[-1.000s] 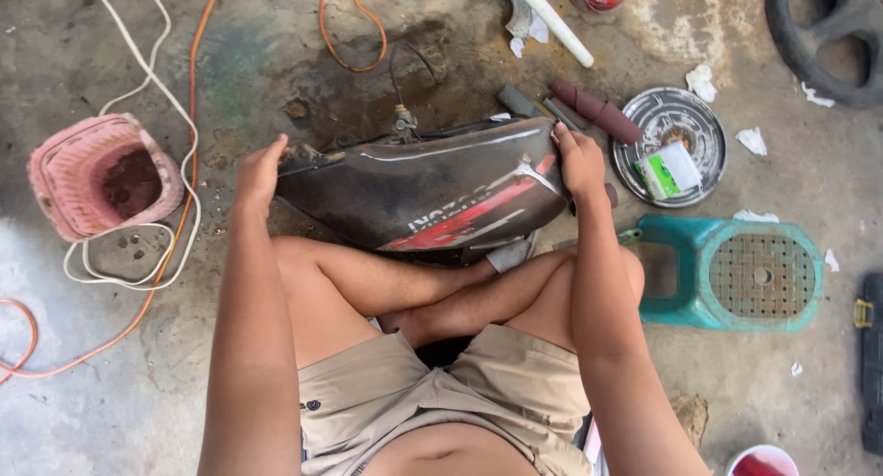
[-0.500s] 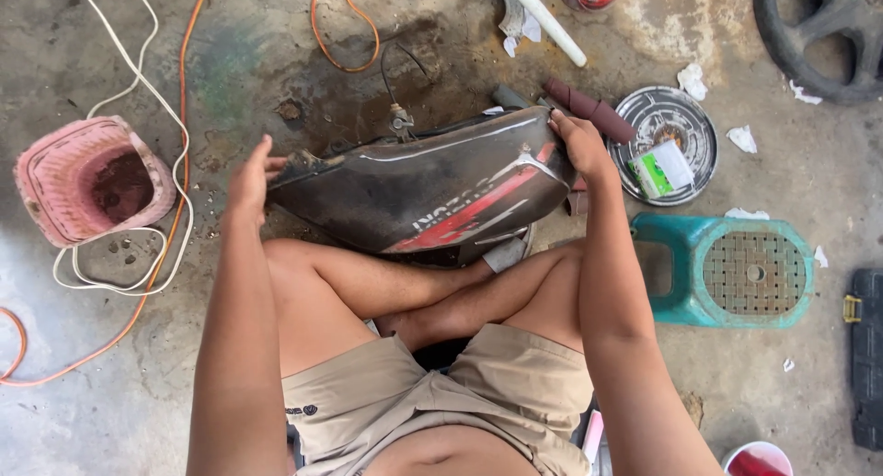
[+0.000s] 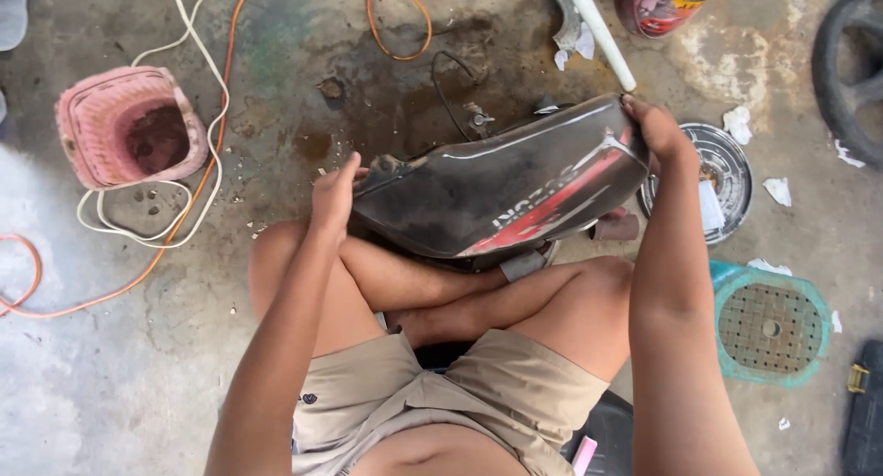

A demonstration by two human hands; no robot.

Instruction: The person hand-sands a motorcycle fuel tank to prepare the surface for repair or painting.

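Tank: a dusty black motorcycle fuel tank with a red stripe (image 3: 501, 191) was held tilted just above the seated person's crossed legs, off the stained concrete floor (image 3: 138, 384).
Left hand: the left hand (image 3: 333, 195) gripped the tank's narrow end, fingers curled round its edge.
Right hand: the right hand (image 3: 655, 126) clasped the wide end, fingers wrapped over the top rim.
Progress: by my reckoning the tank was lifted and being turned for inspection; it had not been set down, and no tool was in either hand.
Nearby: a pink woven plastic basket (image 3: 129, 126) sat well apart to the left, a round metal dish (image 3: 717, 172) just beyond the right hand, a teal plastic stool (image 3: 771, 324) beside the right knee.
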